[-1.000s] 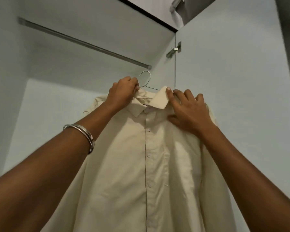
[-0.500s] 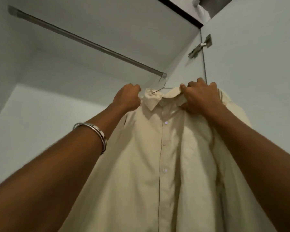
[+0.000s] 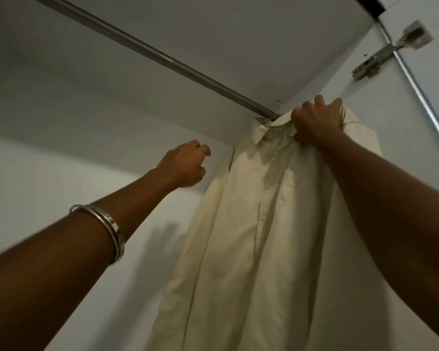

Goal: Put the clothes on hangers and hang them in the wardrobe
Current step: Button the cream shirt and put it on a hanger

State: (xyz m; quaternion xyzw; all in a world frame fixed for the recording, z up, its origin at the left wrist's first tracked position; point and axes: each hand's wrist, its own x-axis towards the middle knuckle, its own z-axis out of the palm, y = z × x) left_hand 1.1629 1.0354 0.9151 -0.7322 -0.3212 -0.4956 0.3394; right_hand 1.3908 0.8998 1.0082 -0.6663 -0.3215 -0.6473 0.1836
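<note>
The right hand's fingers (image 3: 322,102) curl over the shoulder of the cream shirt (image 3: 259,224), gripping cloth just beside the collar. The left hand (image 3: 185,164) hangs apart from the shirt, loosely curled and holding nothing. The shirt hangs on a wire hanger (image 3: 276,107) whose hook sits at the far right end of the wardrobe rail (image 3: 162,55), close to the side wall; whether the hook is fully over the rail is hard to tell. If it only rests on top, letting go could drop the shirt. A downward tug could also pull the shoulder off the hanger.
</note>
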